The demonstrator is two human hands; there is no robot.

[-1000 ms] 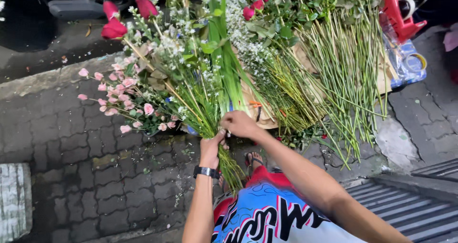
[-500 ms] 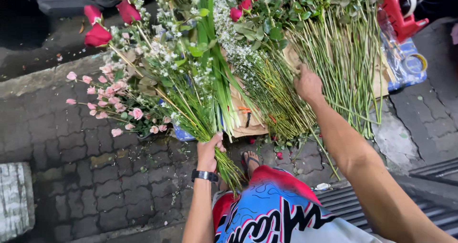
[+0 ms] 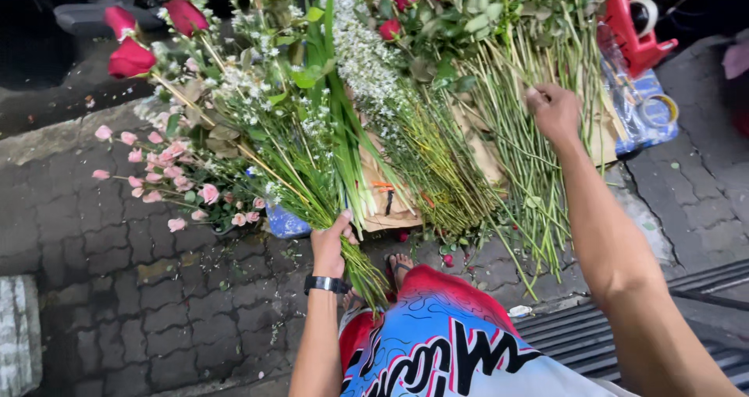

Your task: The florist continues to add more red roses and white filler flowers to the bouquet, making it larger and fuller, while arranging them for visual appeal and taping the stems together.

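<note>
the left hand (image 3: 331, 241) gripped the bouquet (image 3: 257, 124) at six o'clock; the right hand (image 3: 555, 112), fingers closed on loose stems (image 3: 523, 140) at two o'clock. a one-handed grip risked stems slipping out.

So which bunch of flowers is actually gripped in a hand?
The mixed bunch, clasped at its stems by the left hand; the right hand only reaches the loose stems.

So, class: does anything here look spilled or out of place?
Yes. Loose red petals and bits of green lie scattered on the paving below the stems, by the sandalled foot. They look like fallen trimmings.
</note>
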